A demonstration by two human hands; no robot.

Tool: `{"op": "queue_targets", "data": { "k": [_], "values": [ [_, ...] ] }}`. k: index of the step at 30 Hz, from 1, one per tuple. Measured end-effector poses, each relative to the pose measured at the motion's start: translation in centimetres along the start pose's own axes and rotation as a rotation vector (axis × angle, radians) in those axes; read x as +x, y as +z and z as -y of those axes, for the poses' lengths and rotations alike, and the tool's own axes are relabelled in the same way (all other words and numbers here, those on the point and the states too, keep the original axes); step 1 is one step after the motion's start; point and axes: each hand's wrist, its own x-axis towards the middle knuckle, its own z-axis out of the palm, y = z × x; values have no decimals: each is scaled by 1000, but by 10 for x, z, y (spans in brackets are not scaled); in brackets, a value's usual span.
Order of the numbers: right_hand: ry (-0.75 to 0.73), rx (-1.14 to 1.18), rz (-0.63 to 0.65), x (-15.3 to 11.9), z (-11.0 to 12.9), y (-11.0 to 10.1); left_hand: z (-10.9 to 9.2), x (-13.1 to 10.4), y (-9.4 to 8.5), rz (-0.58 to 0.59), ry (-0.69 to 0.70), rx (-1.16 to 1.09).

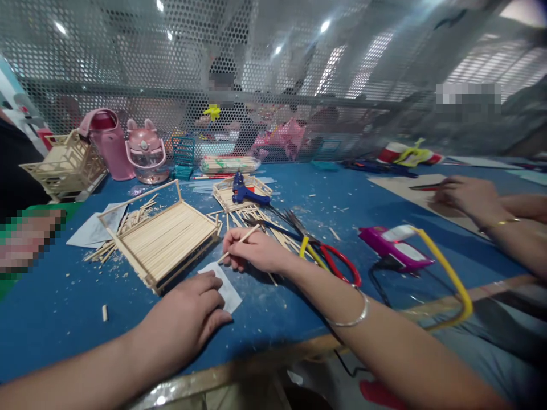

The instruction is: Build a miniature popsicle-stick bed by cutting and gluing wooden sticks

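My right hand [252, 250] pinches a thin wooden stick [252, 230], whose lower end points down to a small white paper [229, 291] on the table. On that paper's near left side lies my left hand [192, 310], palm down, fingers loosely bent and thumb apart, apparently holding nothing. Just beyond my left hand stands a tray-like model made of wooden sticks [166, 242], with a slatted floor, low railings and a raised frame at the back. Its near right corner is close to my left fingers.
Behind my right hand are loose sticks [273, 228], a blue glue gun [252, 196] and red-handled scissors [342, 265]. A purple device [397, 250] with a yellow strap lies right. Bottles [147, 154] stand at the back. A co-worker's hand [465, 196] is at right, another person's hand [32, 239] at left.
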Motion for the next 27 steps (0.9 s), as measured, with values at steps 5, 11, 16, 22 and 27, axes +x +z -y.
{"op": "queue_targets", "data": {
  "k": [5,11,16,22,27],
  "values": [
    [-73,-137,2,3,-6,3,2,0,5,-28,-16,0],
    [-362,-492,35,2,-4,8,6,0,17,-122,74,180],
    [-474,-660,38,-1,-3,11,8,1,18,-112,67,127],
    [-444,-681,42,-1,-4,9,8,3,18,-54,42,66],
    [-398,-639,40,0,-4,5,9,4,18,-66,32,58]
  ]
}}
